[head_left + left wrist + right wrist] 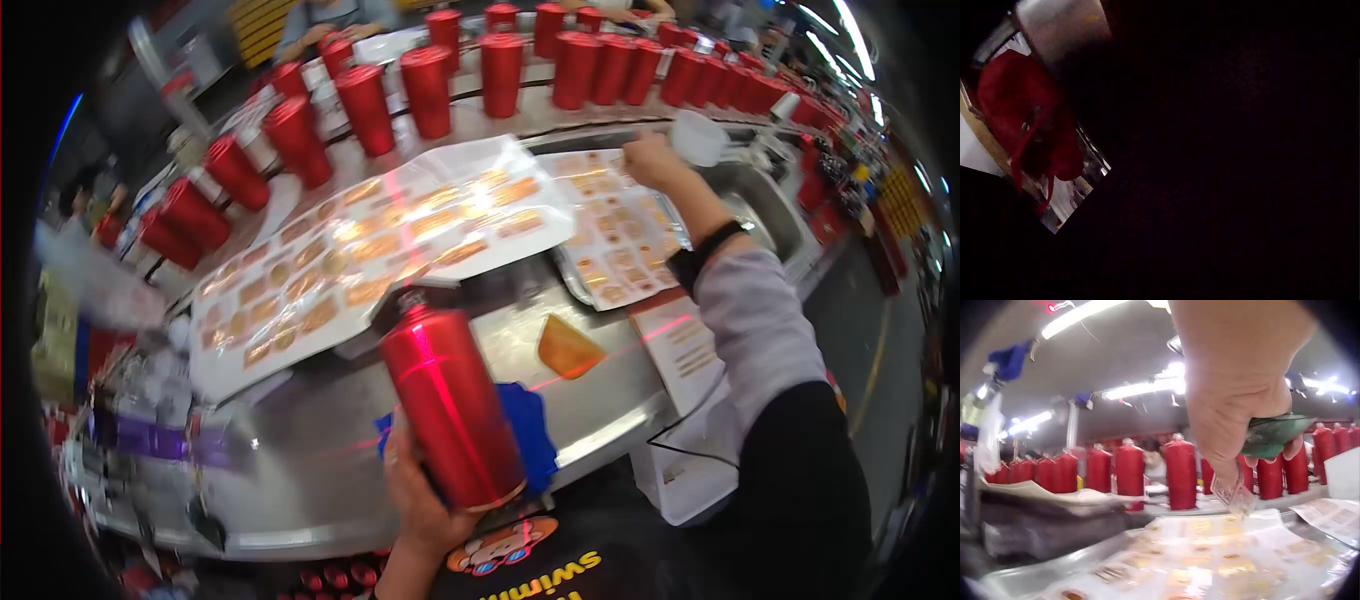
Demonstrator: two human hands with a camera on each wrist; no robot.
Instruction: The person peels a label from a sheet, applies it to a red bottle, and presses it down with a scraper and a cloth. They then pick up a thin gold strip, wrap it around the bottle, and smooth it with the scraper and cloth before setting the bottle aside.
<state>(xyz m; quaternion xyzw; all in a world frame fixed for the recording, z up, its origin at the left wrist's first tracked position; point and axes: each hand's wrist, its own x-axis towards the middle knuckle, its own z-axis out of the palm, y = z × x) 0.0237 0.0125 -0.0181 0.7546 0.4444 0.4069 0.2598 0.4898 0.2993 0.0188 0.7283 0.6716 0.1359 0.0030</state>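
Observation:
My left hand [420, 495] grips a red metal bottle [455, 410] low on its side. The bottle stands tilted, its narrow neck pointing away from me. My right hand [650, 160] reaches out to the far edge of a sheet of decals [612, 235]. In the right wrist view its fingertips pinch a small translucent decal [1225, 492] above the sheet. A dark green flat piece [1272, 434] is tucked in the same hand's curled fingers. The left wrist view is mostly black, with a blurred red shape [1019, 97] at its left.
A larger decal sheet [550, 215] lies slanted across the metal table [330, 450]. An orange flat piece [568, 347] and a blue cloth [535, 425] are near the bottle. Several red bottles [500, 75] line the curved counter behind. At right are a white cup [700, 138] and a sink [800, 235].

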